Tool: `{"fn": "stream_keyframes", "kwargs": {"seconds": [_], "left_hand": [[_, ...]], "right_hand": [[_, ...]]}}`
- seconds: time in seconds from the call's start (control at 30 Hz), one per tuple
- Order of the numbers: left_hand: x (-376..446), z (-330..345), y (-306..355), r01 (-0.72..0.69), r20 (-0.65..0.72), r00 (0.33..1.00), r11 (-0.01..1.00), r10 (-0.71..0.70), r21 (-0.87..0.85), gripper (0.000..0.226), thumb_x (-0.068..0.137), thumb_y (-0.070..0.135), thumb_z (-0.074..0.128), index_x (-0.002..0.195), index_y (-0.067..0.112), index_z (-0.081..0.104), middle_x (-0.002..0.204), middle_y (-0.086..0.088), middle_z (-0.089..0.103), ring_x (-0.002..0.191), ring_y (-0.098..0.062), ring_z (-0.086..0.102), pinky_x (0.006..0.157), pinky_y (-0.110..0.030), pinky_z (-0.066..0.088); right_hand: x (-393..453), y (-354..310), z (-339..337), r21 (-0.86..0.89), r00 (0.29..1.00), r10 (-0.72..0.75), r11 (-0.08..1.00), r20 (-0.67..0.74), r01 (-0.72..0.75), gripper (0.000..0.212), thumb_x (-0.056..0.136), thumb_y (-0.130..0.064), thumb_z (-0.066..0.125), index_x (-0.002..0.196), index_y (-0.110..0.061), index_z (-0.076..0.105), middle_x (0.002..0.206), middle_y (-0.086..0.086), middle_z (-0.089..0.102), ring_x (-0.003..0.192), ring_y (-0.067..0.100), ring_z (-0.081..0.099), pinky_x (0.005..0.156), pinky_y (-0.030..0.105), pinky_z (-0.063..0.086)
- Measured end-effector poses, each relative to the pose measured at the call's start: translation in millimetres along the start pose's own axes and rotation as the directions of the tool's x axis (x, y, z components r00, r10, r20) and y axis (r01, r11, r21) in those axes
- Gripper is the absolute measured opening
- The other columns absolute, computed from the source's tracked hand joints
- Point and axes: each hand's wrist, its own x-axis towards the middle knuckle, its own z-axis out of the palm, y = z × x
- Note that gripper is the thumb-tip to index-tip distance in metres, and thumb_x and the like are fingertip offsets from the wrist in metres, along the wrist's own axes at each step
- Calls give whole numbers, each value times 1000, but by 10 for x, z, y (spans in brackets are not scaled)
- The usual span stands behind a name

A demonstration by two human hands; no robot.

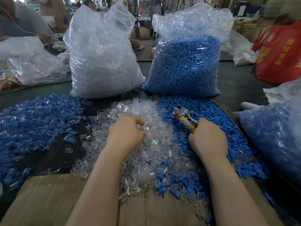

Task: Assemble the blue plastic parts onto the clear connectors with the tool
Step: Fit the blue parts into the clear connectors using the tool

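left hand is curling its fingers into the clear connectors at 6 o'clock, pinching one | right hand is gripping the tool, head pointing to 11 o'clock over the blue parts

A factory or assembly workshop is showing here, with piecework going on at a long dark worktable. Two big clear plastic sacks are standing on it, one bulging with clear connectors, the other with blue plastic parts. Loose heaps of the same pieces are spreading across the surface. Cardboard cartons are stacking up in the background, and another worker is sitting at the far left.
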Motion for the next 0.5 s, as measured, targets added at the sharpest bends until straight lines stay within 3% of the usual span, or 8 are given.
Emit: {"fn": "stream_keyframes", "kwargs": {"seconds": [0.1, 0.23, 0.43, 0.5], "left_hand": [[-5, 4, -1, -5, -80, 997, 1000, 3, -14, 11, 89, 23, 70, 96, 32, 67, 103, 5, 63, 73, -11, 64, 76, -34, 56], [3, 49, -2, 4, -83, 997, 994, 4, 105, 20, 94, 26, 62, 114, 27, 67, 108, 2, 70, 91, -17, 65, 83, -36, 56], [-8, 54, 35, 3, -124, 992, 995, 10, 104, 17, 91, 21, 61, 102, 30, 70, 93, 8, 71, 82, -13, 66, 77, -34, 57], [0, 52, 42, -9, -159, 987, 998, 19, 65, 7, 92, 31, 66, 97, 31, 70, 83, 13, 69, 71, -7, 65, 67, -28, 56]], "right_hand": [[5, -8, -11, 40, 1000, 0, 999, -14, 0, 15, 88, -20, 61, 87, -16, 47, 67, 0, 42, 54, 15, 36, 51, 32, 29], [-13, -1, -9, -27, 999, -33, 999, 13, 33, 16, 88, -22, 62, 86, -16, 48, 66, -1, 43, 53, 14, 37, 51, 32, 31], [-7, -3, -10, -15, 999, -38, 999, 29, 38, 14, 87, -23, 62, 84, -17, 50, 67, 0, 48, 54, 15, 41, 53, 31, 33], [-9, 1, -2, 22, 999, -43, 999, -6, 44, 15, 86, -24, 62, 82, -18, 49, 66, -1, 47, 54, 15, 40, 49, 30, 29]]}}
